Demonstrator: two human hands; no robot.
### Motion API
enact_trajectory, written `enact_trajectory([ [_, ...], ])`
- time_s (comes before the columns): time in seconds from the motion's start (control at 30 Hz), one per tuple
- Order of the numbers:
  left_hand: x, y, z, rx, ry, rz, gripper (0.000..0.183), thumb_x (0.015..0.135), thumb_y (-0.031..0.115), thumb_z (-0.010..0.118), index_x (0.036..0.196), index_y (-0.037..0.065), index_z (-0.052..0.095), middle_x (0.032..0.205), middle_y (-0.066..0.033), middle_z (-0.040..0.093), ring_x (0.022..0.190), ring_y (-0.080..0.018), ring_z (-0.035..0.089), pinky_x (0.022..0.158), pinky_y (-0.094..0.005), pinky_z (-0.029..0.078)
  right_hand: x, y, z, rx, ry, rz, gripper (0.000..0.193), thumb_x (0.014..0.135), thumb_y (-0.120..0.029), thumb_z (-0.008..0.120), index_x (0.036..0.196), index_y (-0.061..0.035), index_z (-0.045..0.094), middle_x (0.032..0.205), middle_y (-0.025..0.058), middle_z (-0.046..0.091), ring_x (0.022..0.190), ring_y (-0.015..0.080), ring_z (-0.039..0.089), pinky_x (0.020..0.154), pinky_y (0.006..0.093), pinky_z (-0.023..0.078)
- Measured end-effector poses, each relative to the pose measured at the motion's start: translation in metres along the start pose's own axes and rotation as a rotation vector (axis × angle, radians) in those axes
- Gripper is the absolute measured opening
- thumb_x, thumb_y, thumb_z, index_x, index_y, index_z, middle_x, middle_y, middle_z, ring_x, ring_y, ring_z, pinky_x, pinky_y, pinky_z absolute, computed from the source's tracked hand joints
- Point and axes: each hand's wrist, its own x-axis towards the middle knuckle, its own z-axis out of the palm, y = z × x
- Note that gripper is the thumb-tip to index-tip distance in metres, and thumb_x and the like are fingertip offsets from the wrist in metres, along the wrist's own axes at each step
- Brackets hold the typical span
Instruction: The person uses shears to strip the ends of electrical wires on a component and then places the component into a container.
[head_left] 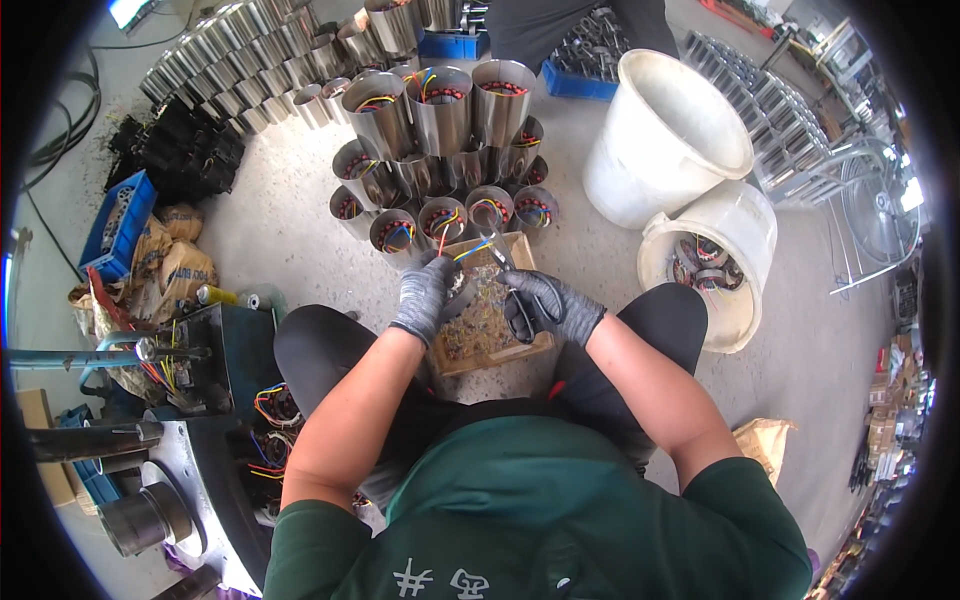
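Left hand (424, 295), in a grey glove, has its fingers drawn together and seems to pinch the roots of some coloured wires (474, 249); a grey ring (460, 298) shows just beside its fingers, though whether the palm grips it too I cannot tell. Held this way, the wires fan out toward the other side, which probably leaves their ends easy to reach. Right hand (551, 304) is curled around a pair of snips (502, 255) with dark handles, the tips pointing up and away, close by the wire ends — whether the blades have closed on any wire is too small to tell. Both hands are over a wooden box (500, 358) between the knees, and the wire scraps (490, 320) in it suggest it sits there to catch what drops. Past it stand stacked metal cylinders (443, 130) with their open ends up, likely so that the wires inside stay visible and unbent. By the right knee, one white tub (745, 290) appears tipped over, mouth toward the sitter — perhaps to bring the rings (705, 265) inside within arm's reach.
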Motion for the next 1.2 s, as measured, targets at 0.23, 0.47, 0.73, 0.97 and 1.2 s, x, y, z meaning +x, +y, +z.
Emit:
enact_trajectory([
  [0.23,-0.005,0.005,0.003,0.037,-0.012,-0.017,0.020,0.083,0.009,0.055,0.096,-0.002,0.065,0.067,-0.0010,0.054,0.057,-0.0108,0.048,0.053,-0.0258,0.042,-0.003,-0.002,0.007,-0.042,0.052,0.071,0.044,0.097,-0.045,0.055,0.122,-0.0090,0.055,0.067,0.0076,0.065,0.054,0.0252,0.065,0.048,0.0377,0.052],
  [0.47,-0.015,0.012,0.007,0.086,-0.037,-0.001,0.020,0.084,0.008,0.056,0.097,-0.003,0.066,0.074,-0.0058,0.061,0.061,-0.0129,0.055,0.056,-0.0276,0.046,-0.004,-0.003,0.005,0.022,-0.056,0.005,0.043,0.096,-0.042,0.056,0.113,-0.0019,0.055,0.061,0.0099,0.062,0.046,0.0257,0.061,0.044,0.0386,0.051],
  [0.73,-0.004,-0.006,0.007,0.201,-0.047,0.058,0.021,0.085,0.011,0.060,0.099,-0.004,0.067,0.078,-0.0093,0.065,0.065,-0.0187,0.058,0.063,-0.0335,0.050,-0.013,0.007,0.014,0.015,0.021,0.000,0.023,0.089,-0.017,0.054,0.079,0.0026,0.060,0.054,0.0132,0.059,0.040,0.0255,0.056,0.038,0.0355,0.047],
  [0.97,0.006,-0.022,-0.001,0.241,-0.074,0.051,0.024,0.083,0.013,0.061,0.099,-0.005,0.066,0.080,-0.0120,0.066,0.068,-0.0196,0.060,0.066,-0.0348,0.050,-0.010,0.023,0.009,-0.003,0.009,0.064,0.022,0.087,-0.011,0.054,0.072,0.0036,0.061,0.047,0.0110,0.051,0.035,0.0226,0.050,0.036,0.0340,0.044],
  [1.2,-0.007,-0.003,0.004,0.184,-0.056,-0.101,0.031,0.087,0.011,0.060,0.112,-0.007,0.064,0.086,-0.0098,0.068,0.070,-0.0153,0.062,0.065,-0.0287,0.051,-0.013,0.021,0.005,0.018,0.087,-0.035,0.058,0.090,-0.015,0.058,0.143,-0.0121,0.033,0.090,0.0150,0.068,0.078,0.0285,0.071,0.071,0.0446,0.061],
])
